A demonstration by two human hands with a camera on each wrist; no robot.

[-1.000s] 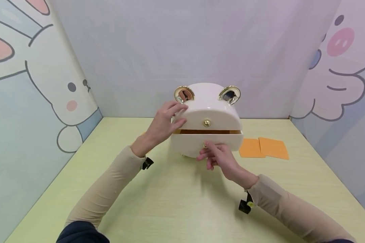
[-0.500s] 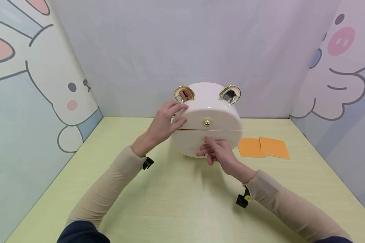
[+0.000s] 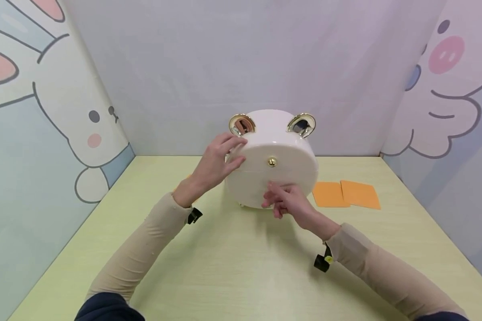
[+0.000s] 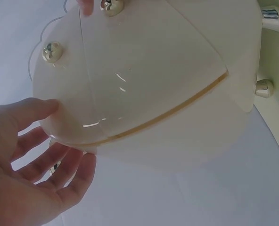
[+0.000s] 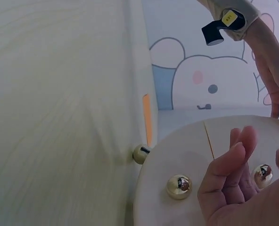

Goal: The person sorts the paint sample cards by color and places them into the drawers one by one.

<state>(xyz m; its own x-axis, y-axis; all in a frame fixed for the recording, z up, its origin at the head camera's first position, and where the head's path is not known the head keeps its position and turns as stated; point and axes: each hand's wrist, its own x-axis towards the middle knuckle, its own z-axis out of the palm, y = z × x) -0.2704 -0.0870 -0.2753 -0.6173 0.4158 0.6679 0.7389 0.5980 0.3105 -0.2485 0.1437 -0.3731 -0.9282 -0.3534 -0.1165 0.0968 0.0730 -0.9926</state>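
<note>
A glossy white drawer box (image 3: 241,187) with gold ears stands on the table, its drawer fronts flush with each other in the head view. My left hand (image 3: 214,162) holds the box's left side, the thumb on the front and the fingers bent round the edge. My right hand (image 3: 291,203) is at the drawer front below the upper knob (image 3: 272,162), one digit touching the front. Between that hand's thumb and loosely bent fingers the middle gold knob (image 5: 262,175) shows in the right wrist view. The lowest knob (image 5: 179,187) is near the fingers.
Two orange paper squares (image 3: 327,195) lie right of the box. Another orange piece (image 3: 188,177) is partly hidden behind the left wrist. Walls with cartoon animals (image 3: 92,133) enclose the table (image 3: 225,267) at the back and sides.
My right hand has pushed the middle drawer in; the dark gap beneath the upper drawer has closed to a faint seam. My left hand has stayed on the box's side.
</note>
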